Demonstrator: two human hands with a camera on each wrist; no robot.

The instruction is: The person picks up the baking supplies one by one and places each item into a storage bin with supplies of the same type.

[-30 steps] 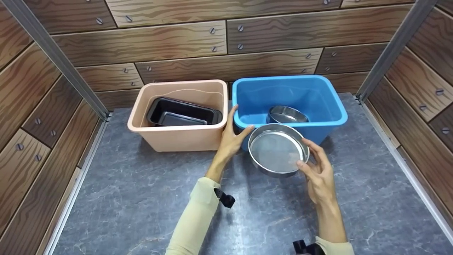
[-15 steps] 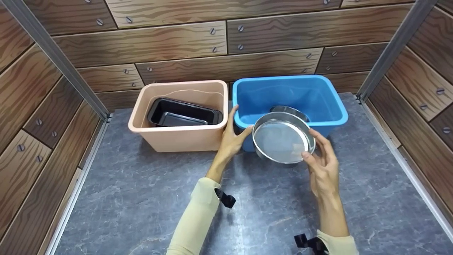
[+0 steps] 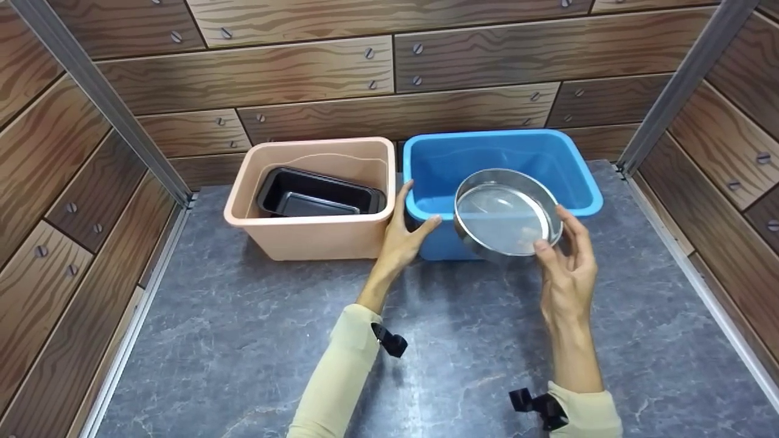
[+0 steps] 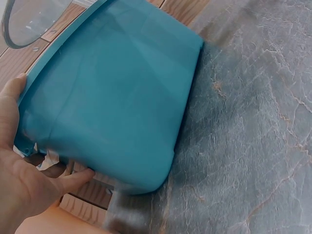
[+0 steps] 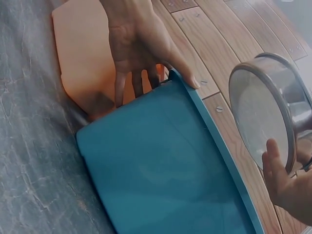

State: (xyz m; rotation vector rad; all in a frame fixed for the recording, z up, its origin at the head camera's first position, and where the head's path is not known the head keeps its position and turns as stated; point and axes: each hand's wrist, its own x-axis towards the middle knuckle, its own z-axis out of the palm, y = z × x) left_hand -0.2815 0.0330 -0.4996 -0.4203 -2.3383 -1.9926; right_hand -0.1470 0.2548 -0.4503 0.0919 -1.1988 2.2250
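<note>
A round metal sieve (image 3: 502,216) with fine mesh is held tilted over the front rim of the blue bin (image 3: 447,243). My right hand (image 3: 566,274) pinches its right side between thumb and fingers. In the right wrist view the sieve's mesh underside (image 5: 258,112) and shiny wall show. At the bin's left front corner, my left hand (image 3: 401,240) grips the bin, thumb against the front and fingers down the left side. The left wrist view shows that hand (image 4: 22,180) around the corner. Most of the bin's inside floor is hidden behind the sieve.
A peach bin (image 3: 316,240) stands just left of the blue one, holding black loaf pans (image 3: 322,188). Wood-patterned walls (image 3: 292,73) enclose the grey marbled surface (image 3: 243,340) at the back and both sides.
My right hand has carried the sieve up, right and away from me, over the blue bin's front rim. It now covers another metal ring seen earlier inside that bin. The left hand stays put.
</note>
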